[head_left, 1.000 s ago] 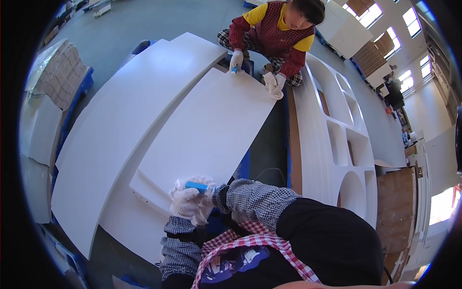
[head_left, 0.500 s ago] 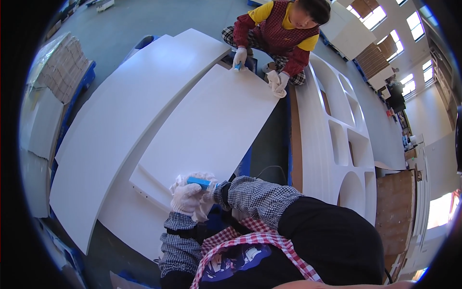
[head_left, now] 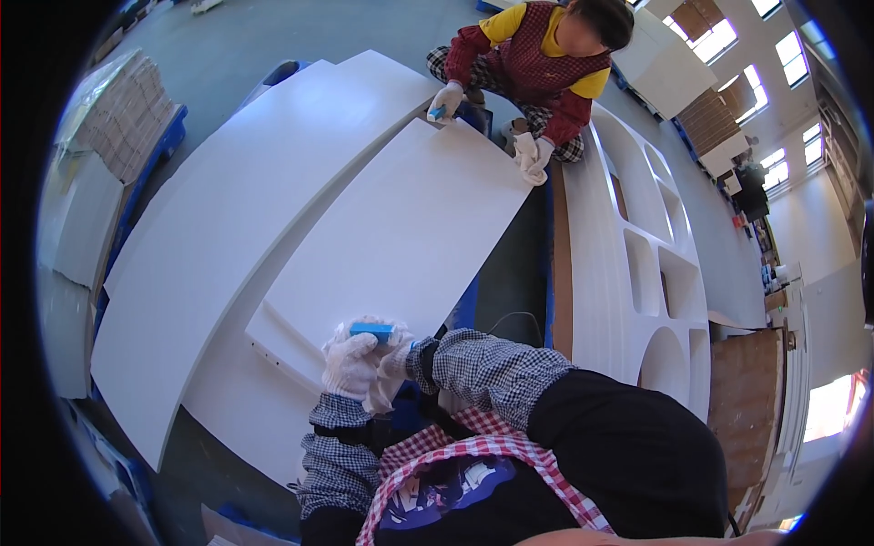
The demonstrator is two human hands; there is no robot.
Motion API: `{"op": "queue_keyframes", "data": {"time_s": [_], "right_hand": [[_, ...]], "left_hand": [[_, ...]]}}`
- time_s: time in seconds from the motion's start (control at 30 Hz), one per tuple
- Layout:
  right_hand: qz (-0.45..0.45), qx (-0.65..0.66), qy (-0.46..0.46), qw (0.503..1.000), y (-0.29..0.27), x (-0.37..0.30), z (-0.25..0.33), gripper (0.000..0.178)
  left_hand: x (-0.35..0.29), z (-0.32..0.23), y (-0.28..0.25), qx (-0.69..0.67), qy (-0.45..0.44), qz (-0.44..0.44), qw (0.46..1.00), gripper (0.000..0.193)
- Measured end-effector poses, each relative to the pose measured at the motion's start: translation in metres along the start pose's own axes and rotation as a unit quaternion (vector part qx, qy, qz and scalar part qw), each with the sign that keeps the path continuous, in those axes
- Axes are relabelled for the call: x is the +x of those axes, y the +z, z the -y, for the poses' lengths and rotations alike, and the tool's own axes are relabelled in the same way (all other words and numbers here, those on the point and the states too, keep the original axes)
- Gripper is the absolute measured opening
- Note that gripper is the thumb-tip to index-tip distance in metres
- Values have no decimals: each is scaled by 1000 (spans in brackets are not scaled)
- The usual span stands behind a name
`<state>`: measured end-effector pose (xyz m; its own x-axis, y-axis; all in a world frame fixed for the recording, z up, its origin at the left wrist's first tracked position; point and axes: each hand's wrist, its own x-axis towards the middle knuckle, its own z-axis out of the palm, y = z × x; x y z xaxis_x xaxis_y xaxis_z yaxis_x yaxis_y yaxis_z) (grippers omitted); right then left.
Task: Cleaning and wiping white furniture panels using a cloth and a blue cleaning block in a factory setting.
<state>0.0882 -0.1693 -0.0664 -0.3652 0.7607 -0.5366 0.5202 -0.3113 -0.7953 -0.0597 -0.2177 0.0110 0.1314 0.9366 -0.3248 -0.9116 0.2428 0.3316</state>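
Both my hands wear white gloves and meet at the near edge of a white board (head_left: 401,237). My left hand (head_left: 350,364) and my right hand (head_left: 393,357) are closed together around a small blue block (head_left: 371,329), pressed against the board's near end. Across the board a person in a red and yellow top crouches at its far end. Their one gloved hand (head_left: 446,100) holds a small blue block on the far corner, and their other gloved hand (head_left: 533,155) rests on the board's right far edge.
The board lies on a larger curved white panel (head_left: 209,237). A white panel with shelf-like cutouts (head_left: 637,273) lies to the right, with a brown wooden sheet (head_left: 742,391) beyond. A wrapped stack (head_left: 118,109) on a blue pallet sits at the left. Grey floor surrounds everything.
My hands stay on the blue block at the board's near edge, barely shifted. The other person's hands keep their places at the far end.
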Motion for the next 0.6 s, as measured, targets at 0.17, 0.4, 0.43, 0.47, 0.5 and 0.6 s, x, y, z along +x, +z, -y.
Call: {"op": "queue_keyframes", "data": {"time_s": [0.17,0.4,0.43,0.47,0.5,0.6], "right_hand": [[-5,8,-13,1000,-2,13,-22,36],[-8,19,-32,999,-1,39,-54,39],[-14,22,-35,999,-4,43,-60,39],[-20,24,-38,999,11,42,-67,40],[-20,25,-40,999,14,44,-72,40],[-29,28,-40,998,-6,58,-87,41]], "left_hand": [[3,1,-4,8,3,14,1000,42],[1,1,-6,-4,17,7,1000,45],[1,-2,5,7,8,23,1000,45],[4,0,9,7,5,27,1000,45],[4,0,7,3,11,33,999,46],[7,4,5,1,11,32,999,46]]}}
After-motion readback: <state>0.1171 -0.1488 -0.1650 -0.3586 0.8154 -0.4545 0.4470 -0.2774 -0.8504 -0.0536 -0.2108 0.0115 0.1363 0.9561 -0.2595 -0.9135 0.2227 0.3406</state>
